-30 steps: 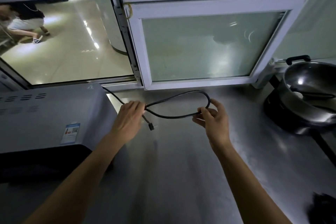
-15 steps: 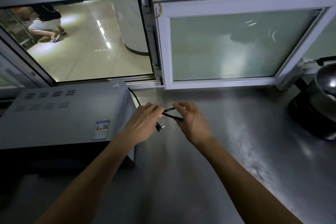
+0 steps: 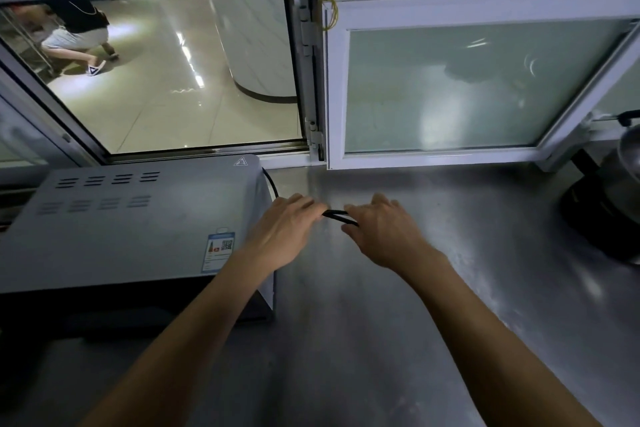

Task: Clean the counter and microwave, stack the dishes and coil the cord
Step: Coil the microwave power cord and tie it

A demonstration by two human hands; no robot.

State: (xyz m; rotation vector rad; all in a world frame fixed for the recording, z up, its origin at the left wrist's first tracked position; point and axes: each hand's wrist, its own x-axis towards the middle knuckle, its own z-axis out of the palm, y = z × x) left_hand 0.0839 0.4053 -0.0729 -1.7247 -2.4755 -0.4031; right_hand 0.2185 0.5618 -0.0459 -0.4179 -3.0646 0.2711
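A black power cord (image 3: 335,215) runs from the back right corner of the grey microwave (image 3: 131,222) and is folded into a short bundle held over the steel counter (image 3: 398,322). My left hand (image 3: 284,232) grips one end of the bundle, beside the microwave's right edge. My right hand (image 3: 384,232) grips the other end, a hand's width to the right. Only two short strands show between the hands; the plug is hidden.
An open white-framed window (image 3: 467,87) leans over the back of the counter. At the far right a steel pot (image 3: 628,156) sits on a black cooker (image 3: 599,218). Through the opening at left, a person (image 3: 76,31) crouches on a tiled floor.
The wide cord loop has been folded together as my right hand moved left to meet my left hand. The plug that hung below my left hand is now out of sight.
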